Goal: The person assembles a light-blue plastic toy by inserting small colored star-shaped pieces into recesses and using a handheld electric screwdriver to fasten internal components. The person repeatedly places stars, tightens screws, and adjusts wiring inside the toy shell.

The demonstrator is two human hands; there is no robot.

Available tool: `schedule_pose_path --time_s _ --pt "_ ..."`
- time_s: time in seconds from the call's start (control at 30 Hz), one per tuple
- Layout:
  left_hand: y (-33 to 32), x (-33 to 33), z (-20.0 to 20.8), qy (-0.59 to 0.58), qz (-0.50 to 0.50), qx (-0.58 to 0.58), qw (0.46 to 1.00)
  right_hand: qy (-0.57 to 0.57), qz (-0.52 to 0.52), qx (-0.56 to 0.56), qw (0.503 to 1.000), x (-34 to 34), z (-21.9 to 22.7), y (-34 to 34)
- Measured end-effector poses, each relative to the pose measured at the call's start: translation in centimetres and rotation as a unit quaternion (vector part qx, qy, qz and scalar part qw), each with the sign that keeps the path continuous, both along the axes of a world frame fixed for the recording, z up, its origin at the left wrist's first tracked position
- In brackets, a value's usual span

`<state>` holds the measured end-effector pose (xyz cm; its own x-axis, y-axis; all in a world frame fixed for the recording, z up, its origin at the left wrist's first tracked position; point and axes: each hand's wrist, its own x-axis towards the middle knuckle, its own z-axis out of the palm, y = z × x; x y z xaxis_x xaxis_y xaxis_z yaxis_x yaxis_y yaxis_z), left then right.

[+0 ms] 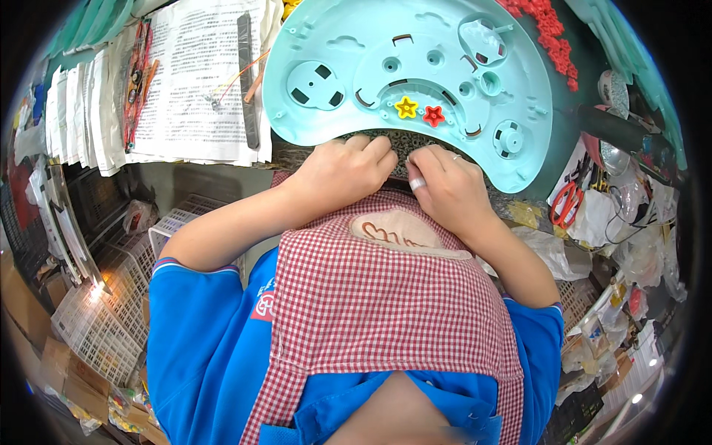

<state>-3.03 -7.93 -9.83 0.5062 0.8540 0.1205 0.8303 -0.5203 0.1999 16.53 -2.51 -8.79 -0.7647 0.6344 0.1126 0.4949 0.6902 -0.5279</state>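
Observation:
A light teal plastic shell (326, 44), curved like a kidney, lies hollow side up on the table. Inside it, near its inner curve, sit a yellow star-shaped piece (406, 107) and a red star-shaped piece (434, 116). Just below that curved edge are both my hands, close together at the table's front edge. My left hand (347, 165) has its fingers curled in, knuckles up. The fingers of my right hand (449, 178) are bent too, with a white band around one of them. Whatever lies within either set of fingers is hidden.
Left of the shell lie printed papers (193, 89), a dark strip (247, 81) and red wires (137, 89). Red plastic parts (547, 33) are heaped behind it. Red-handled scissors (567, 205) and clear bags (641, 256) are at right. White baskets (104, 326) stand low at left.

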Motion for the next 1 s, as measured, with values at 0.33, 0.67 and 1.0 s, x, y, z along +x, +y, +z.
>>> schedule_pose_path --time_s 0.33,0.67,1.0 --pt "1.7 0.4 1.5 -0.069 -0.036 -0.086 0.993 0.01 0.016 -0.087 0.996 1.1 1.8 9.0" --pt "2.3 0.5 2.1 -0.127 -0.078 -0.054 0.987 -0.032 0.094 0.019 0.995 0.8 0.9 10.2" --pt "8.1 -1.9 2.2 -0.249 0.065 -0.061 0.964 -0.049 0.085 0.005 0.995 0.6 0.8 10.2"
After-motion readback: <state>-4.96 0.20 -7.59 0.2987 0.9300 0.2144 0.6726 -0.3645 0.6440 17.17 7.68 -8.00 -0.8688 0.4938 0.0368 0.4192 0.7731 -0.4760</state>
